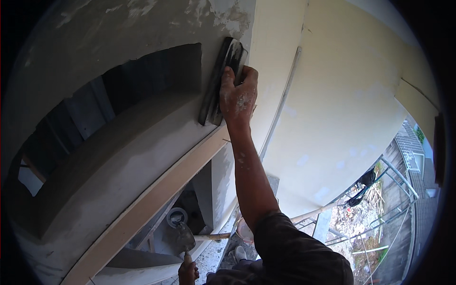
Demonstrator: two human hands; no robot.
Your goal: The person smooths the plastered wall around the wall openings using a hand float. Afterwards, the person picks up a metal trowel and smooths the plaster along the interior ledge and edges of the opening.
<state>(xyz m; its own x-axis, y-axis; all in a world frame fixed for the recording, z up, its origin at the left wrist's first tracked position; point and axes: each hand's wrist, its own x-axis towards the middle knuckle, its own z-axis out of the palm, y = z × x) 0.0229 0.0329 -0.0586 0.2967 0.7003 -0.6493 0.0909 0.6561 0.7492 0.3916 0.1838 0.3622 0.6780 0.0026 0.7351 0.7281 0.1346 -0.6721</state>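
My right hand (239,95), spotted with pale plaster, grips a long black plastering float (212,97), held nearly upright against the grey plastered wall (95,28) near its corner, just right of an arched opening (123,90). At the bottom, my left hand (188,271) is closed on the handle of a metal trowel (184,241), its blade smeared with grey material. Behind the blade, lower down, sits a round bucket (176,215) with something wet in it.
A wooden board (156,187) runs diagonally under the arch. To the right is a cream wall (337,85) with a long straight bar (285,102). Metal scaffolding (399,178) and rubble (361,209) show lower right, beside a drop. A bamboo pole (211,236) crosses near my feet.
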